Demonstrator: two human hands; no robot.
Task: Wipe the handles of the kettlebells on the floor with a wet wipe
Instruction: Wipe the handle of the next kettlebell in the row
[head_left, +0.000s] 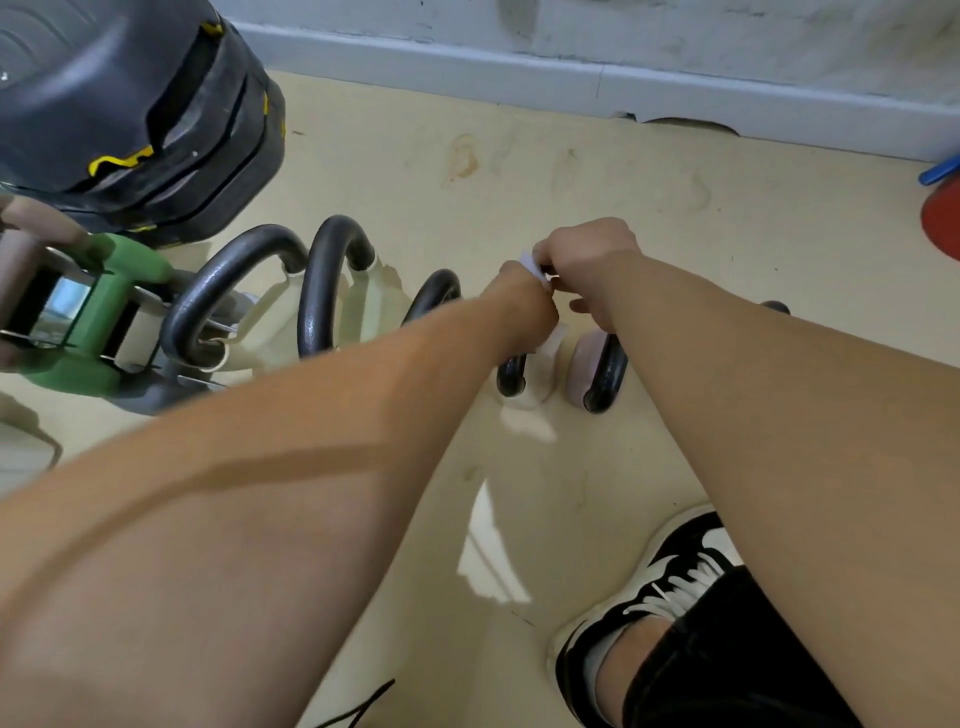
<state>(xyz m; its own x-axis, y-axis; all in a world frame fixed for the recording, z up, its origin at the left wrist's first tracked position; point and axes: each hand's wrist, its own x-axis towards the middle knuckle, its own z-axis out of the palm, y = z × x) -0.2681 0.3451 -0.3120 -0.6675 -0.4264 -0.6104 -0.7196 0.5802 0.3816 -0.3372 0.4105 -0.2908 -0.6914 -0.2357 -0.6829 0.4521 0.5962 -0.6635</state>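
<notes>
Right hand: your right hand (584, 252) has its grip wrapped over the top of the kettlebell handle (608, 371).
Left hand: your left hand (524, 306) is fisted just beside that grip, touching it.
Wet wipe: the wet wipe (531, 267) shows white, pinched between both hands; which one holds it, you cannot tell.
Kettlebell: the pale body sits on the floor (519, 171) directly under your grip.
Other handles: three more dark handles (322, 291) stand left of the grip.
Shoe: your black-and-white shoe (670, 577) is planted nearer you, below the grip.

4 kettlebell handles (332, 280), 2 hands (587, 260), 1 wipe (532, 267), 1 shoe (670, 577).
</notes>
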